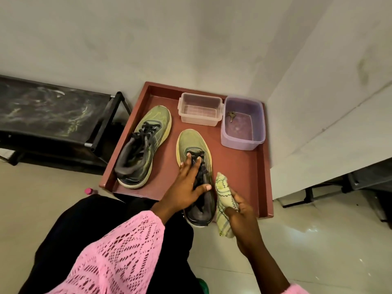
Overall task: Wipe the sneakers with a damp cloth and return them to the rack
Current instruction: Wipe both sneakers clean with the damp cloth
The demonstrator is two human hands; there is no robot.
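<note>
1 sneaker under left hand, cloth (right hand) beside.

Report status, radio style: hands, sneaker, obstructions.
Left hand pressing near sneaker by the laces. Right hand gripping cloth against its side. Second sneaker waiting on tray. Nothing obstructing.
</note>
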